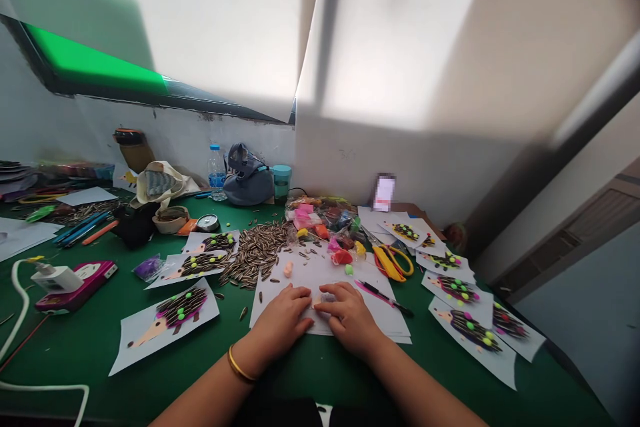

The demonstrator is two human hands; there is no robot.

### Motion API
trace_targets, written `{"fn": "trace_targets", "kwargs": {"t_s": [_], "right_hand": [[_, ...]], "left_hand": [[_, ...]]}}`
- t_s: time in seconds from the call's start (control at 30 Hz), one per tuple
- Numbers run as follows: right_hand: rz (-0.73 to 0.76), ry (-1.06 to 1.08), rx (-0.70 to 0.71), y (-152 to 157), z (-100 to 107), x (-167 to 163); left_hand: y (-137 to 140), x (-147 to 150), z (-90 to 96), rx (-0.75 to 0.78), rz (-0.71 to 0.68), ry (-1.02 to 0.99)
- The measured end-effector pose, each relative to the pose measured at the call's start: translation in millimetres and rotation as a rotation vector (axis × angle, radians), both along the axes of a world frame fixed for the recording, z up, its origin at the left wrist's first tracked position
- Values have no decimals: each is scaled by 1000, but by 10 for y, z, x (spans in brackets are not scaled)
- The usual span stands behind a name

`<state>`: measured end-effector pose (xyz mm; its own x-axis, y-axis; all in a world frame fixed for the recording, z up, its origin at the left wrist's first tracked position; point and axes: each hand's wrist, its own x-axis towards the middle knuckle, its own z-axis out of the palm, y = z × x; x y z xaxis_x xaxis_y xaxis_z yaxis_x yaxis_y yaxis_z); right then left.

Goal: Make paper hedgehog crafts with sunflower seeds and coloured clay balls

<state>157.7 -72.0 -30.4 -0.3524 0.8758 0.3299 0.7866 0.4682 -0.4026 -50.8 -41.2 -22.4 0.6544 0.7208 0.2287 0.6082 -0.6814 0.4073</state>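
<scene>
My left hand (284, 317), with a gold bangle at the wrist, rests on white paper (300, 265), its fingers stretched and slightly bent. My right hand (350, 315) lies opposite, fingers apart, fingertips touching the sheet. Between the two hands is a small pale patch that I cannot make out clearly. Beyond them on the paper sit a peach clay lump (288, 269) and a green clay lump (349, 269). A black pen (377, 292) lies right of my right hand. Sunflower seeds (257, 247) are heaped to the upper left.
Hedgehog pictures of seeds and clay lie left (167, 320) and right (473, 340). Yellow scissors (393, 263) and bagged coloured clay (313, 217) are behind the paper. A phone (384, 193) leans on the wall. A magenta power strip (85, 283) with a cable stands far left.
</scene>
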Motion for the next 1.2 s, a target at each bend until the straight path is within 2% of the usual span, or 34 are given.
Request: {"fn": "trace_targets", "kwargs": {"t_s": [0.63,0.83,1.03,1.2], "right_hand": [[54,-90,-41,-16,39,-38],[-2,-15,-35,-1,42,-24],[43,-60,-57,-16,54,-46],[-9,-26,-54,-15,64,-45]], "left_hand": [[1,1,-1,1,7,-20],[3,3,-18,3,10,-8],[4,-4,-28,-4,19,-18],[16,-2,-68,-19,48,-30]]}}
